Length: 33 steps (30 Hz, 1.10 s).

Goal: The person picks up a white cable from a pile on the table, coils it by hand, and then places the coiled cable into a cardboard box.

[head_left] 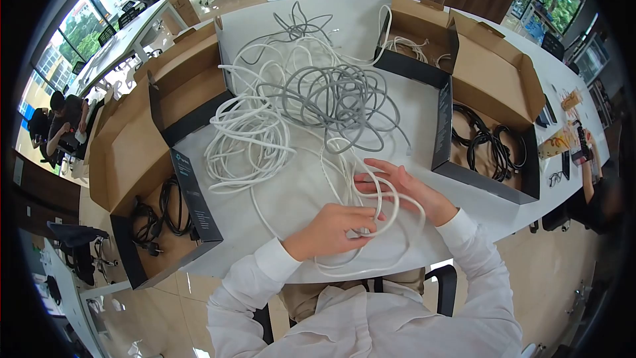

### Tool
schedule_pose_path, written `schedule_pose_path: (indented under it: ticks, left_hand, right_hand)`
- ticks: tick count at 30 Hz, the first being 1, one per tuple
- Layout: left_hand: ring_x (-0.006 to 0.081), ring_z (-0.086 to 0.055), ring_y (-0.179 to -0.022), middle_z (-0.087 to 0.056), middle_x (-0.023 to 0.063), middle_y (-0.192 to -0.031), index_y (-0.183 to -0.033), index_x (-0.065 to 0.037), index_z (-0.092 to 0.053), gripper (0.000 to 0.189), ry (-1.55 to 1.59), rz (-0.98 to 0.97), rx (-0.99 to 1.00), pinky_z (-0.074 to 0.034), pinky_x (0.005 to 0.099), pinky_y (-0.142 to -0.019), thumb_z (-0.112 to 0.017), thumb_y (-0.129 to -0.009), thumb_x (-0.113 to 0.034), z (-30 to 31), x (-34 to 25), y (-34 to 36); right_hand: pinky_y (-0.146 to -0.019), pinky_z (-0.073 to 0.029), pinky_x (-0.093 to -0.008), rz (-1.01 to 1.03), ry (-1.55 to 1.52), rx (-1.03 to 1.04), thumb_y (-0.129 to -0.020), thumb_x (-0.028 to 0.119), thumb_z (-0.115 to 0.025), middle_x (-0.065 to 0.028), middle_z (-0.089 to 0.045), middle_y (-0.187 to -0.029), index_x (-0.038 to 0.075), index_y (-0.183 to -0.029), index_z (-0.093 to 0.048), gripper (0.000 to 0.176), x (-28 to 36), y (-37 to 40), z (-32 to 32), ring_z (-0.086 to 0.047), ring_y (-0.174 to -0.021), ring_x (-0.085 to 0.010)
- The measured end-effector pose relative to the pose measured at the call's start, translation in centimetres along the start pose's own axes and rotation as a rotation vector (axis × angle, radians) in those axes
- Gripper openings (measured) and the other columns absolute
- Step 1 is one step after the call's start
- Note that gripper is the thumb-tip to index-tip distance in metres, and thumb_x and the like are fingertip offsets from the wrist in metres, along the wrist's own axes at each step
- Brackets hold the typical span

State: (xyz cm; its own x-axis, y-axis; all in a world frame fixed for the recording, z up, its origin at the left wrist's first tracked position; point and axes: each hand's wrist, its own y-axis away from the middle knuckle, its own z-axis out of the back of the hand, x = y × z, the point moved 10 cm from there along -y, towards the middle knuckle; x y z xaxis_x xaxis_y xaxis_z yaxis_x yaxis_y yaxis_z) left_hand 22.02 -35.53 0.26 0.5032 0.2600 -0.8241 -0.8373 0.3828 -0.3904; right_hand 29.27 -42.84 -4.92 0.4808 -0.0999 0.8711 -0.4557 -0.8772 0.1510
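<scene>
My left hand (336,231) is closed on a loop of white cable (392,193) near the table's front edge. Beside it, my right hand (399,185) has its fingers spread, with strands of the same cable against its palm and fingers. Past my hands lies a tangled grey cable (338,103). To its left is a big coil of white cable (248,142). A smaller grey tangle (301,26) rests at the far side of the table.
Open boxes flank the cables: black power cords lie in the near left box (192,192) and near right box (487,185), white cable in the far right box (414,69). A far left box (192,119) stands behind. People sit at left and right.
</scene>
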Motion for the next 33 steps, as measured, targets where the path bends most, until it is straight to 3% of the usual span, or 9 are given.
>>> schedule_pose_path:
  ticks: [4, 7, 13, 16, 19, 22, 28, 31, 33]
  left_hand:
    - [0.0159, -0.068, -0.072, -0.069, 0.0004, -0.105, -0.078, -0.009, -0.064, 0.020, -0.169, -0.119, 0.068, -0.053, 0.0274, -0.054, -0.075, -0.063, -0.002, -1.2, -1.1, 0.3]
    - [0.0126, -0.065, -0.066, -0.069, -0.0021, -0.103, -0.082, -0.011, -0.066, 0.021, -0.341, -0.276, 0.064, -0.051, 0.0260, -0.053, -0.075, -0.064, -0.006, -2.3, -1.9, 0.8]
    - [0.0095, -0.055, -0.062, -0.067, -0.0058, -0.099, -0.084, -0.014, -0.067, 0.017, -0.586, -0.493, -0.047, -0.049, 0.0248, -0.053, -0.071, -0.068, -0.009, -2.3, -4.4, 1.8]
    - [0.0105, -0.056, -0.067, -0.066, -0.0060, -0.094, -0.085, -0.014, -0.068, 0.019, -0.596, -0.521, -0.082, -0.049, 0.0248, -0.054, -0.070, -0.067, -0.008, -1.8, -4.4, 1.9]
    - [0.0138, -0.058, -0.074, -0.066, -0.0034, -0.098, -0.089, -0.015, -0.068, 0.022, -0.515, -0.505, -0.222, -0.051, 0.0257, -0.063, -0.073, -0.068, -0.010, 0.7, -4.1, 2.0]
    - [0.0248, -0.056, -0.102, -0.055, 0.0075, -0.126, -0.111, -0.016, -0.062, 0.042, -0.599, -0.467, -0.368, -0.050, 0.0343, -0.084, -0.074, -0.071, -0.016, 2.9, -4.8, 2.5]
    - [0.0445, -0.025, -0.135, -0.017, 0.0279, -0.150, -0.147, -0.012, -0.021, 0.099, -0.441, -0.299, -0.614, -0.027, 0.0530, -0.106, -0.081, -0.069, -0.025, 7.2, -2.3, 3.3]
    - [0.0439, -0.022, -0.137, -0.014, 0.0270, -0.152, -0.149, -0.009, -0.014, 0.104, -0.392, -0.188, -0.618, -0.023, 0.0533, -0.108, -0.080, -0.070, -0.023, 8.6, -1.1, 3.0]
    - [0.0438, -0.023, -0.136, -0.014, 0.0251, -0.153, -0.149, -0.007, -0.017, 0.095, -0.395, -0.099, -0.624, -0.022, 0.0522, -0.109, -0.075, -0.074, -0.018, 9.1, -0.2, 2.9]
  right_hand:
    - [-0.094, -0.047, -0.0329, -0.095, 0.015, -0.059, -0.092, 0.054, -0.053, -0.0167, -0.048, -0.133, 0.000, -0.148, -0.016, 0.087, -0.4, -1.1, 0.7, -0.055, -0.117, -0.0222]
    - [-0.080, -0.050, -0.0275, -0.100, 0.075, -0.020, -0.093, 0.049, -0.055, -0.0131, -0.059, -0.113, -0.003, -0.140, -0.033, 0.074, -0.4, -2.7, 0.9, -0.061, -0.096, -0.0156]
    - [-0.058, -0.040, -0.0231, -0.293, -0.023, -0.066, -0.091, 0.028, -0.063, 0.0028, -0.049, -0.070, 0.004, -0.096, -0.061, 0.024, -3.3, -7.5, 1.3, -0.045, -0.061, -0.0068]
    - [-0.055, -0.036, -0.0228, -0.310, 0.026, -0.129, -0.090, 0.022, -0.064, 0.0051, -0.045, -0.068, 0.009, -0.088, -0.058, 0.015, -3.5, -9.0, 1.4, -0.040, -0.058, -0.0053]
    - [-0.055, -0.035, -0.0225, -0.149, 0.138, -0.274, -0.089, 0.021, -0.065, 0.0062, -0.046, -0.068, 0.010, -0.085, -0.059, 0.013, -0.2, -9.6, 1.2, -0.041, -0.059, -0.0041]
    - [-0.055, -0.037, -0.0224, 0.106, 0.133, -0.434, -0.089, 0.021, -0.063, 0.0039, -0.055, -0.071, 0.009, -0.084, -0.059, 0.014, 7.0, -7.9, -1.0, -0.047, -0.061, -0.0050]
    - [-0.073, -0.043, -0.0280, 0.463, 0.392, -0.384, -0.086, 0.014, -0.056, -0.0050, -0.054, -0.067, -0.003, -0.090, -0.061, 0.018, 18.7, -7.9, -2.2, -0.050, -0.064, -0.0128]
    - [-0.072, -0.043, -0.0248, 0.666, 0.438, -0.511, -0.091, 0.017, -0.055, -0.0021, -0.056, -0.071, 0.000, -0.089, -0.061, 0.018, 23.0, -4.5, -4.3, -0.049, -0.067, -0.0109]
    - [-0.071, -0.042, -0.0237, 0.642, 0.718, -0.456, -0.092, 0.019, -0.055, -0.0025, -0.056, -0.075, 0.001, -0.091, -0.061, 0.019, 23.9, -4.7, -4.1, -0.050, -0.069, -0.0106]
